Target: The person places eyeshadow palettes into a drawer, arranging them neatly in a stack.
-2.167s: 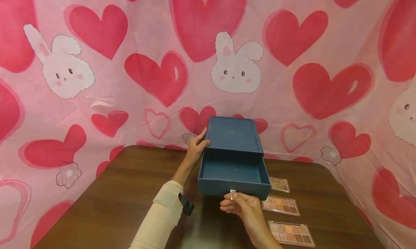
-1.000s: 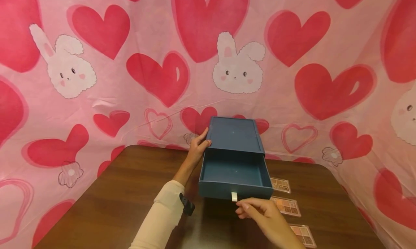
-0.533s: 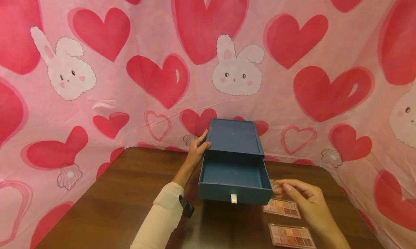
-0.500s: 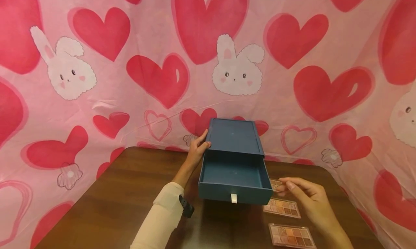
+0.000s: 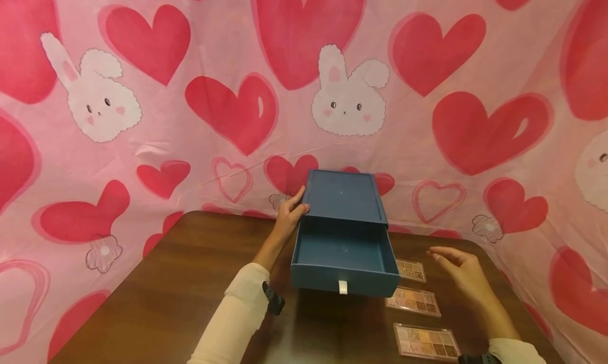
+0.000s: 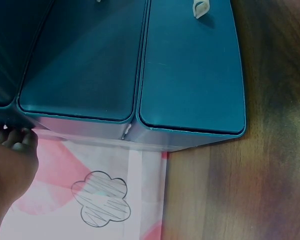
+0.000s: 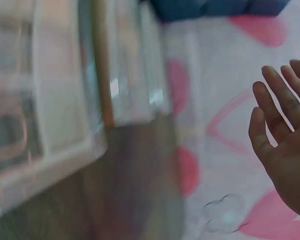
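Brown counter (image 5: 214, 264), bearing all below. Near palette (image 5: 427, 344), flat, multi-pan. Middle palette (image 5: 413, 302), likewise. Drawer (image 5: 344, 278), blue, white tab (image 5: 343, 287), pulled partway out. Far palette (image 5: 412, 270), just beside the drawer's right side. Right hand (image 5: 462, 274), holding nothing, fingers apart, near the far palette. Left hand (image 5: 286, 216), clamped on the upper left edge of the blue box (image 5: 344, 198). Behind: pink cloth (image 5: 294, 126), hearts and rabbits.
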`<action>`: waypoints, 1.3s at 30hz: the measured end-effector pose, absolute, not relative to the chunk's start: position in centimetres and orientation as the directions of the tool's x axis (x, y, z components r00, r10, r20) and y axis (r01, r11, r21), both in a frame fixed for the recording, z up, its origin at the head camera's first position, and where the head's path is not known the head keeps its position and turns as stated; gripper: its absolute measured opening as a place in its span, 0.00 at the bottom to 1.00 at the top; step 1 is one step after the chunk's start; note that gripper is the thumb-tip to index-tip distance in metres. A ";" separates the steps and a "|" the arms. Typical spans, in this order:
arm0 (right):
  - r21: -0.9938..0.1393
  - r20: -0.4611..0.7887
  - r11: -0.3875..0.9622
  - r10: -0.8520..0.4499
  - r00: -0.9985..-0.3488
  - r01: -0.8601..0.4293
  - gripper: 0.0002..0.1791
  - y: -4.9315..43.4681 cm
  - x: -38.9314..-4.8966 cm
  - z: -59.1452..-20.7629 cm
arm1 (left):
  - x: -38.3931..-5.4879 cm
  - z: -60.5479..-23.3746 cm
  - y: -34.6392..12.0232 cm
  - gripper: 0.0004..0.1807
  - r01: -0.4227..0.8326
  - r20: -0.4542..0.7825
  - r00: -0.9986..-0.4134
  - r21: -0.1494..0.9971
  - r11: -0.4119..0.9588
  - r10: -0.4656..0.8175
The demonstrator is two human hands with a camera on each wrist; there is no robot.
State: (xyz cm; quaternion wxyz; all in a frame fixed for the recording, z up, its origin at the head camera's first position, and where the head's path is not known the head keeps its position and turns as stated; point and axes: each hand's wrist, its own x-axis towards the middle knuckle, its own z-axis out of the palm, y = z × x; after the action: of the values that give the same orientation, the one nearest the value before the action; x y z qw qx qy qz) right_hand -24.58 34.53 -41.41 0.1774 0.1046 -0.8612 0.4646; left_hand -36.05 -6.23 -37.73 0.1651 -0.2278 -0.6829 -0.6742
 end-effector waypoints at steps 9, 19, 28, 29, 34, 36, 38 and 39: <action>-0.631 0.153 0.761 -0.071 -0.986 -0.152 0.28 37.3 -28.2 -44.9 | -36.1 -37.8 -6.3 0.34 0.543 0.541 -0.834 0.840 -0.016 0.107; -0.598 0.097 0.769 -0.207 -0.973 -0.223 0.43 37.5 -29.5 -46.7 | -35.9 -37.9 -6.3 0.35 0.535 0.536 -0.838 0.844 -0.038 0.103; -0.563 0.129 0.777 -0.254 -0.959 -0.281 0.38 37.0 -30.5 -46.9 | -35.9 -37.9 -6.4 0.35 0.541 0.539 -0.837 0.841 -0.005 0.091; -0.557 0.130 0.778 -0.262 -0.956 -0.289 0.38 37.0 -30.6 -46.8 | -35.8 -37.8 -6.4 0.36 0.539 0.537 -0.839 0.842 -0.006 0.093; -0.551 0.143 0.767 -0.301 -0.943 -0.328 0.37 36.9 -30.8 -46.7 | -35.8 -37.5 -6.4 0.36 0.542 0.538 -0.836 0.841 0.008 0.104; -0.544 0.146 0.765 -0.318 -0.937 -0.344 0.38 36.9 -30.9 -46.7 | -35.9 -37.5 -6.4 0.36 0.542 0.538 -0.836 0.840 0.004 0.108; -0.535 0.140 0.769 -0.327 -0.935 -0.349 0.37 36.9 -31.0 -46.9 | -35.9 -37.6 -6.4 0.35 0.541 0.538 -0.836 0.841 -0.005 0.109; -0.527 0.141 0.773 -0.330 -0.933 -0.353 0.37 36.9 -31.0 -46.9 | -35.9 -37.7 -6.4 0.35 0.540 0.538 -0.836 0.841 -0.010 0.108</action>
State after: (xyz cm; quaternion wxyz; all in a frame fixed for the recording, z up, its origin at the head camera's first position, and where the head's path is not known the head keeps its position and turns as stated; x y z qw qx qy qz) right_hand -31.03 36.92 -46.94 0.0204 0.1813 -0.9414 0.2838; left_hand -35.87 -6.41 -37.70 0.1614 -0.2366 -0.6850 -0.6699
